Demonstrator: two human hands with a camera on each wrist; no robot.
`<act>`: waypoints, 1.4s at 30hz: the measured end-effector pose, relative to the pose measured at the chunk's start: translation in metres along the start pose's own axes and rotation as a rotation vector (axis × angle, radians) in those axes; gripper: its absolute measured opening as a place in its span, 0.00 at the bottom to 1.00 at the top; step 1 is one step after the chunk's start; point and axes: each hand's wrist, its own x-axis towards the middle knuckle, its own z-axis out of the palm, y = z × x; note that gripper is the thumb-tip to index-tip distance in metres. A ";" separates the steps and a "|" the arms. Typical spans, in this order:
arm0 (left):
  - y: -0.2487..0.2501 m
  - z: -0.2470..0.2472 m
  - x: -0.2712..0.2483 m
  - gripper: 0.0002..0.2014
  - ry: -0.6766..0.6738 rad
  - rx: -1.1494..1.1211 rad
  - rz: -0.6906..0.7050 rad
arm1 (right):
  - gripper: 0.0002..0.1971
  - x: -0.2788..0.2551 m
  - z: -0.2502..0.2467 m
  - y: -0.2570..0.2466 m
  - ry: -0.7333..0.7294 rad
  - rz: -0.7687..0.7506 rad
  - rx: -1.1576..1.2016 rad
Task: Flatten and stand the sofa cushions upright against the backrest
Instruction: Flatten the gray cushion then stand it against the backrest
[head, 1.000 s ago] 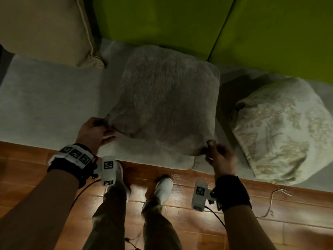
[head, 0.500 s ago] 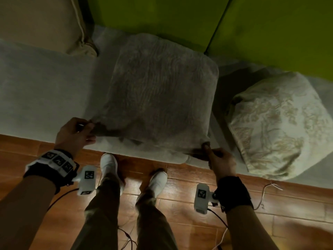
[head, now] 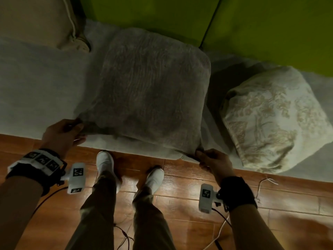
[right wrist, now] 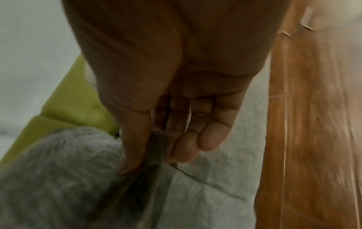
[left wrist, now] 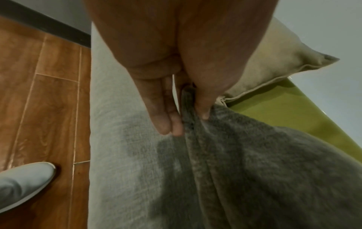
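— Head view: what have your hands got?
— Your left hand pinches the grey cushion by its near left corner; your right hand pinches the near right corner, thumb over fingers.
— Where's the cushion?
— Flat on the sofa seat, far edge by the green backrest, patterned cushion beside it

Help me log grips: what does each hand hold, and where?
Both hold the grey cushion by its near corners: left hand pinches one, right hand the other.
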 end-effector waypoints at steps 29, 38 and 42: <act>0.001 -0.010 -0.007 0.05 -0.073 -0.032 -0.050 | 0.20 -0.021 0.013 0.033 -0.093 0.095 -0.194; 0.000 -0.014 -0.004 0.11 -0.110 -0.018 -0.034 | 0.10 -0.015 0.016 0.008 0.015 0.062 0.171; -0.013 -0.015 0.002 0.12 -0.045 0.040 -0.047 | 0.08 -0.021 0.014 0.014 0.011 0.052 -0.030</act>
